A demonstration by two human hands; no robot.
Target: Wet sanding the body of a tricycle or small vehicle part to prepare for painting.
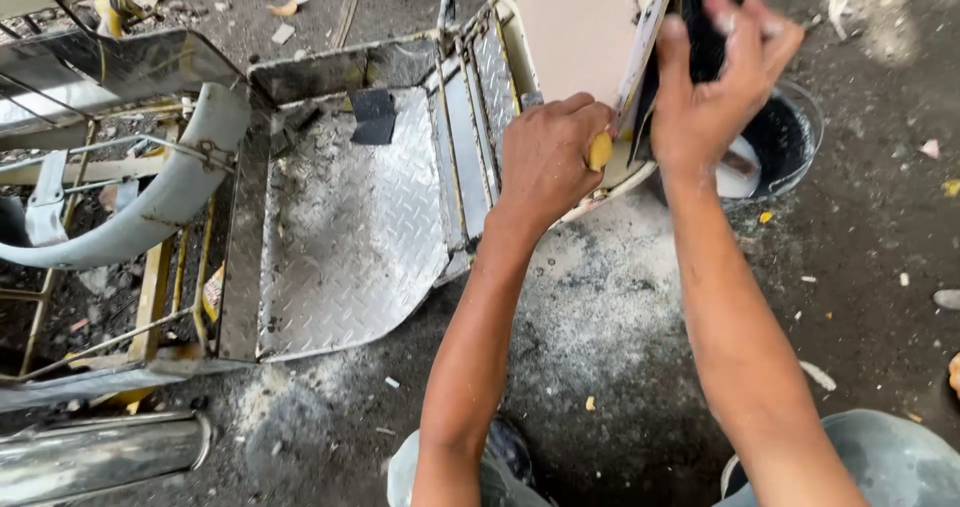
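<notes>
While hands [640,132] grip panel [570,27] — bucket [795,132] behind, tread-plate floor [350,237] left.

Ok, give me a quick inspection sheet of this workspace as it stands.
Surface: dark dusty concrete floor, pale powder patch by the panel.
Job's things: beige flat panel; yellow-handled tool; black sanding sheet.
Clutter: black round bucket; scattered chips and scraps.
Hands: left hand closed on the yellow-handled tool; right hand presses the black sanding sheet to the panel's edge.
Cables: nothing seen.
Surroundings: diamond-plate metal floor tray; curved pale metal fender; chrome tube.
</notes>
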